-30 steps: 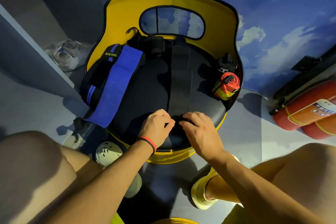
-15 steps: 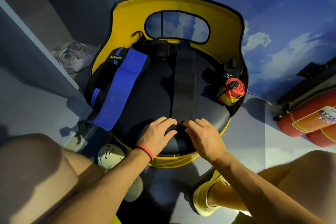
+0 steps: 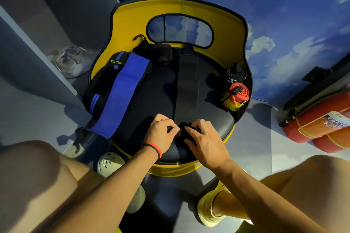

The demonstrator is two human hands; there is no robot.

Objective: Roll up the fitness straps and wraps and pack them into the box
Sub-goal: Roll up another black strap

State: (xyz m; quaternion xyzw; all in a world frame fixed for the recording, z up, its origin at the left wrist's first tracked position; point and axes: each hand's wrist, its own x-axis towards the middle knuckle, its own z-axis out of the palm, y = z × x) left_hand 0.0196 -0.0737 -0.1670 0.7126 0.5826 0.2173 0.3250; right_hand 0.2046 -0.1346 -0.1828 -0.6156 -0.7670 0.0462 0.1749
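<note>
A long black strap [image 3: 186, 85] lies flat down the middle of the round black seat [image 3: 151, 100] of a yellow chair. Its near end is curled into a small roll, pinched from the left by my left hand [image 3: 161, 136] and from the right by my right hand [image 3: 203, 138]. A blue wrap [image 3: 121, 96] lies over a black XUEYING wrap [image 3: 103, 83] on the seat's left side. A rolled red and yellow wrap [image 3: 236, 96] and a rolled black strap [image 3: 234, 74] sit at the right edge. A dark bundle [image 3: 161, 53] rests at the back. No box is in view.
The chair's yellow backrest [image 3: 181, 8] rises behind the seat. Red fire extinguishers [image 3: 318, 128] lie on the floor at the right. A clear plastic item [image 3: 68, 60] lies at the left by a grey wall. My knees and light shoes [image 3: 109, 162] frame the chair's front.
My fingers have curled tighter over the strap's near end, and the roll has grown slightly. The view has shifted a little; the other wraps have not moved.
</note>
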